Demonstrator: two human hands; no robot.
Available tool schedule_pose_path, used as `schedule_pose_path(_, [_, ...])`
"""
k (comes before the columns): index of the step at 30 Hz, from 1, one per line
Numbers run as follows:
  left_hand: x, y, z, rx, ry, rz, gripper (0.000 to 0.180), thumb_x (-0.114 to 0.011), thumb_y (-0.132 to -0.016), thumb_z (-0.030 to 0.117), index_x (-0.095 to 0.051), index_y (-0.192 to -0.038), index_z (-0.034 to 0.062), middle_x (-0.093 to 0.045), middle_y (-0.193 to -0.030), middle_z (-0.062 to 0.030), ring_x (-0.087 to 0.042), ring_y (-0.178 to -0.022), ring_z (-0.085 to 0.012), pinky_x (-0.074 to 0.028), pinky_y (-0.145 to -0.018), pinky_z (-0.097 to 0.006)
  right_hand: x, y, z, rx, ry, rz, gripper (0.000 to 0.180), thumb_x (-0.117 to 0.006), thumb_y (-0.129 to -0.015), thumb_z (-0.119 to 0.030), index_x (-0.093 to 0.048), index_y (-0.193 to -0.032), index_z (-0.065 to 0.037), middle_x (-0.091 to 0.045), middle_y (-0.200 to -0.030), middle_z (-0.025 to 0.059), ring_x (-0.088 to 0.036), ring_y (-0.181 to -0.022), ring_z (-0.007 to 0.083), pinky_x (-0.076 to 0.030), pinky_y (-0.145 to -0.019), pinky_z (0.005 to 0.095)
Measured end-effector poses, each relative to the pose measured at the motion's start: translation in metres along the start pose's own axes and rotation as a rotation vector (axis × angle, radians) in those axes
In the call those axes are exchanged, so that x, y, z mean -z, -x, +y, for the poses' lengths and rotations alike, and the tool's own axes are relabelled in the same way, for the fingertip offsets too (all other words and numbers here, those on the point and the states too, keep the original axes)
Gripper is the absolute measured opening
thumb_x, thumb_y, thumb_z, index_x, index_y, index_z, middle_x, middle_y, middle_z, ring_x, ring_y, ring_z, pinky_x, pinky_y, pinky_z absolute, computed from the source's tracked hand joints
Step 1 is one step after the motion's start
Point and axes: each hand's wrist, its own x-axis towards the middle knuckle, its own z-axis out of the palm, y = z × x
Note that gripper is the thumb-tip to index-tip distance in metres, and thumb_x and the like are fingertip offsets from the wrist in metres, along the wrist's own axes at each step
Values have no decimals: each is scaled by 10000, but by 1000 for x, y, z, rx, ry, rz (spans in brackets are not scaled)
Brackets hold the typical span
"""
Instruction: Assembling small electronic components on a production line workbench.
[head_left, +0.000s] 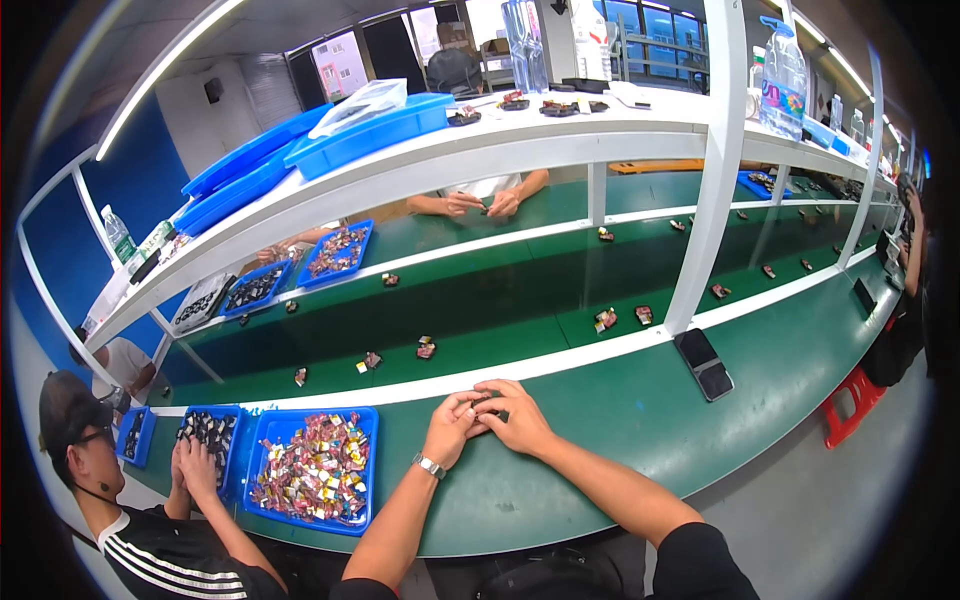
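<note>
Above the near green bench, my left hand (452,432) and my right hand (516,420) meet, fingertips pinched together. Between them sits a small dark part (481,404), mostly covered by the fingers, so its exact kind does not show. A watch with a metal band (430,466) circles my left wrist. Left of my left forearm stands a blue tray (372,455) heaped with small pink, white and yellow pieces (312,470).
A folding phone (704,365) lies to the right near a white post (708,180). Small assemblies (426,347) are spread along the green belt (520,300) ahead. At left a co-worker (95,460) handles black parts in another blue tray (240,425); another co-worker's hands (485,203) work opposite.
</note>
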Motion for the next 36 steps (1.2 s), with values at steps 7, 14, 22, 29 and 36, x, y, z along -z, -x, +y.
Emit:
schedule_pose_path(7, [-6, 2, 0, 9, 32, -30, 238, -412, -984, 1, -463, -1215, -28, -598, -1189, -149, -624, -1053, -206, -552, -916, -352, 6, 9, -4, -38, 110, 21, 169, -666, -803, -81, -705, -968, -88, -579, -1195, 79, -510, -1143, 282, -455, -948, 376])
schedule_pose_path(14, [-6, 2, 2, 31, 15, -22, 242, -432, -984, 15, -463, -1222, -19, -624, -1134, -131, -632, -1019, -183, -555, -910, -351, 5, 6, -13, 87, 175, 158, 112, -675, -767, -52, -665, -878, -66, -580, -984, 53, -573, -935, 245, -518, -746, 343])
schedule_pose_path(22, [-2, 2, 0, 36, 26, -33, 246, -442, -980, 11, -470, -1223, -1, -629, -1124, -108, -632, -1004, -163, -557, -892, -327, 4, 7, -16, 180, 256, 150, 124, -676, -755, -47, -637, -872, -64, -566, -923, 52, -587, -889, 241, -528, -675, 355])
schedule_pose_path(29, [-3, 2, -2, 29, 19, -22, 240, -445, -981, 20, -477, -1218, 5, -641, -1101, -99, -639, -991, -167, -559, -878, -333, -1, 8, -13, 198, 369, 153, 135, -674, -756, -52, -626, -883, -62, -550, -931, 52, -582, -868, 239, -537, -659, 352])
schedule_pose_path(36, [-4, 1, -2, 5, 14, -16, 224, -454, -983, 34, -480, -1203, 8, -650, -1072, -85, -642, -967, -168, -562, -860, -339, -4, 7, -10, 217, 419, 167, 133, -673, -745, -53, -621, -867, -60, -539, -911, 51, -581, -862, 226, -547, -610, 339])
